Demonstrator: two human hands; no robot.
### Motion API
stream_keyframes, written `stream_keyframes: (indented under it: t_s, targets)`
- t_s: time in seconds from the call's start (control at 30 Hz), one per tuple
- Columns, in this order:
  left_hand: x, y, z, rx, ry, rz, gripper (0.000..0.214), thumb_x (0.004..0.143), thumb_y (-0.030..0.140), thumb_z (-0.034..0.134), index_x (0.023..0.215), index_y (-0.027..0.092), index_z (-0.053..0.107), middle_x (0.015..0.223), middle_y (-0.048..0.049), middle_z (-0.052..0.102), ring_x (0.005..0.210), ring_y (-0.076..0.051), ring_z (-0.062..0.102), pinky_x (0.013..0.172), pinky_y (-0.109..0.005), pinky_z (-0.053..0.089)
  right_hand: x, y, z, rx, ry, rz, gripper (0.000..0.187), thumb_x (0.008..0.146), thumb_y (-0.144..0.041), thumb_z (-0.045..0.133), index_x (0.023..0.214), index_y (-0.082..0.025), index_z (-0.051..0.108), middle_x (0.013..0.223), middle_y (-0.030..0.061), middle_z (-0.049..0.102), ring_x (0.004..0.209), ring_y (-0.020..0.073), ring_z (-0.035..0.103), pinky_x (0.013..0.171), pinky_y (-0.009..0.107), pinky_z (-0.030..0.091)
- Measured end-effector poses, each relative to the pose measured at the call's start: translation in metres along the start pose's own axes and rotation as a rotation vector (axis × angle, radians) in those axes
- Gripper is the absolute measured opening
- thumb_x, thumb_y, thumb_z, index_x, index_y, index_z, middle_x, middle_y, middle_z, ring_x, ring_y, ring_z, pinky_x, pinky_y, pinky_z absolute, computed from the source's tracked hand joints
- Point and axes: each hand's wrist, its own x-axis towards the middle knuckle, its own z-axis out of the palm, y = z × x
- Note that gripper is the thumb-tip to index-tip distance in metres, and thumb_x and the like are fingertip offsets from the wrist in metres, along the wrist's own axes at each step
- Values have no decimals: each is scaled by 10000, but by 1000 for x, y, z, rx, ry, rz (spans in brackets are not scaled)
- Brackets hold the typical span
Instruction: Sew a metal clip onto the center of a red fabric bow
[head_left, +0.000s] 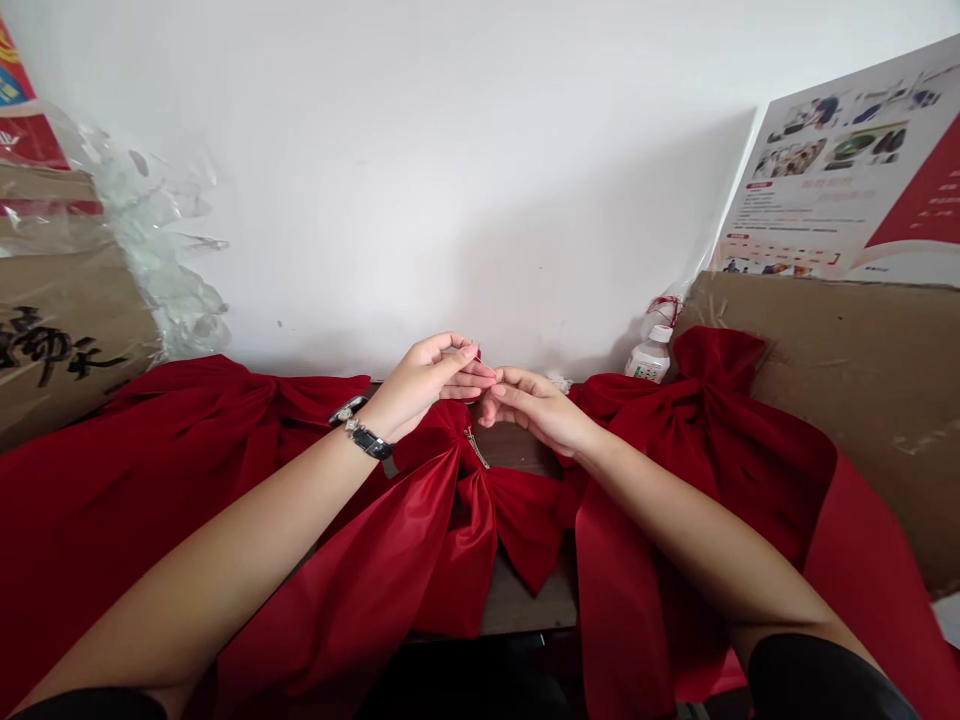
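Up at twelve o'clock, my left hand point(424, 385) and right hand point(532, 408) pinch close together on a tiny thing point(477, 356), too small to tell. Just below them, at six o'clock, lies a big red ribbon bow point(517, 520).

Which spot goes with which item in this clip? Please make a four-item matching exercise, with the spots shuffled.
Items:
1. Watch
2. Bottle
3. Poster
4. Lettered cardboard

Spots:
A. Upper right of the view
B. Far left of the view
C. On the left wrist
D. Beside the red bow on the right

Pairs: 1-C, 2-D, 3-A, 4-B
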Motion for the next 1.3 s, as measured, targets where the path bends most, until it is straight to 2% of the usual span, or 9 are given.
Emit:
stream_keyframes:
  t_s: [0.2, 0.4, 0.53, 0.7, 0.87, 1.0, 1.1, 1.2, 1.3]
  targets:
    - [-1, -19, -5, 39, 20, 66, 226, 865, 391, 631, 886, 174, 573, 924, -73, 741, 886, -170, 715, 836, -318, 561, 0, 5, 10, 65, 167, -53, 347, 821, -479, 653, 805, -154, 533, 540, -89, 272, 493, 41, 265, 546, 190, 412]
    - [4, -55, -30, 691, -490, 263, 254, 850, 339, 630, 1087, 253, 665, 1277, -79, 642, 1289, -250, 504, 1095, -418, 354, 0, -1, 0, 122, 274, -41, 339, 789, -474, 675, 819, -180, 508, 551, -86, 179, 474, 43, 161, 425, 152, 150]
    - [10, -72, -38, 776, -596, 277, 180, 915, 306, 514, 981, 225, 660, 1312, -84, 618, 1377, -243, 390, 1099, -410, 327, -3, -4, 1, 159, 209, -69, 312, 811, -440, 669, 812, -185, 488, 560, -79, 175, 484, 51, 176, 433, 154, 158]
    - [16, -60, -54, 682, -477, 130, 283, 919, 432, 470, 923, 179, 596, 1067, -102, 702, 994, -224, 651, 903, -356, 466, -7, -10, -1, 124, 79, -145, 265, 871, -402, 624, 817, -178, 493, 533, -87, 179, 458, 42, 155, 437, 166, 169]
    - [14, -24, -63, 743, -256, 87, 236, 865, 422, 550, 922, 193, 544, 832, -19, 691, 748, -173, 626, 723, -287, 467, -1, -3, -5, 77, 79, -118, 286, 864, -416, 634, 806, -158, 524, 527, -89, 204, 451, 32, 154, 440, 174, 144]
    - [5, -3, -51, 1105, -104, 176, 121, 840, 324, 574, 871, 210, 549, 712, 31, 632, 569, -138, 519, 605, -263, 392, 3, 7, -7, 52, 95, -60, 326, 837, -452, 651, 805, -152, 529, 518, -92, 228, 443, 29, 170, 436, 175, 135]
    - [2, -13, -40, 1324, -34, 264, 129, 849, 322, 585, 800, 204, 562, 707, 20, 590, 586, -147, 497, 561, -261, 331, 4, 9, -11, -20, 132, -30, 376, 804, -506, 662, 797, -158, 517, 505, -96, 246, 431, 28, 180, 419, 170, 138]
    - [4, -44, -33, 1457, 21, 339, 241, 859, 373, 604, 716, 179, 587, 873, -33, 596, 667, -153, 516, 567, -273, 331, 7, 14, -17, -75, 183, 10, 438, 749, -560, 683, 785, -163, 502, 490, -104, 253, 419, 24, 174, 404, 164, 128]
    - [6, -76, -30, 1588, -78, 431, 313, 841, 391, 649, 632, 160, 613, 899, -76, 593, 853, -221, 527, 677, -316, 380, 10, 23, -23, -94, 220, 71, 473, 715, -590, 688, 773, -164, 489, 480, -108, 263, 409, 20, 172, 399, 161, 120]
